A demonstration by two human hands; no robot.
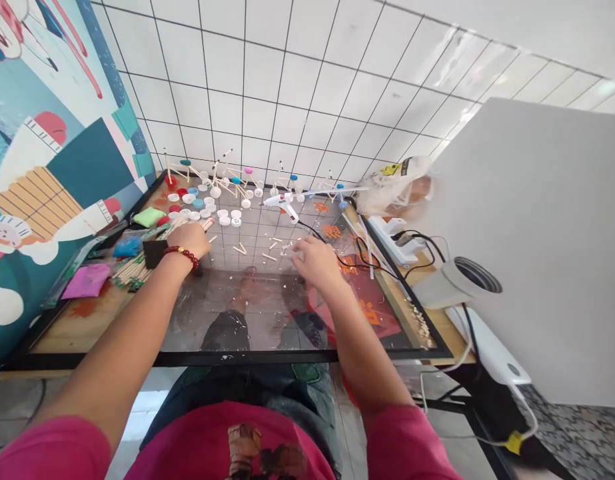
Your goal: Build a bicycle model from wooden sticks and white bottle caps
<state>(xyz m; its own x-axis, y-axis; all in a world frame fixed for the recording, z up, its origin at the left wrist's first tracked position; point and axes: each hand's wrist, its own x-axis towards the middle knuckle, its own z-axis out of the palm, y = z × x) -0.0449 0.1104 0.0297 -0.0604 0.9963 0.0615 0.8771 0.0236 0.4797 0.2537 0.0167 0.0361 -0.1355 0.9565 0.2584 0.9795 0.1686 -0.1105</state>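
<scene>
My left hand (pixel 190 240), with a red bead bracelet at the wrist, is curled over the sticks at the table's left side. Its fingertips are mostly hidden, and a short wooden stick (pixel 212 239) shows beside them. A dark box (pixel 154 254) stands next to this hand, by a bundle of green-tipped matchsticks (pixel 132 270). My right hand (pixel 317 261) rests low over the glass tabletop, fingers loosely bent and apart, near small white scraps (pixel 286 248). Between the hands lie loose stick pieces (pixel 241 249). Behind them is a white glue gun (pixel 283 205).
Several white bottle caps (pixel 224 217) and stick figures with coloured tops (pixel 248 171) line the back. Pink (pixel 87 281) and green packets (pixel 148 217) lie left. A power strip (pixel 394 240), black cord (pixel 357 263), plastic bag (pixel 397 190) and grey-white cylinder (pixel 437 287) are right.
</scene>
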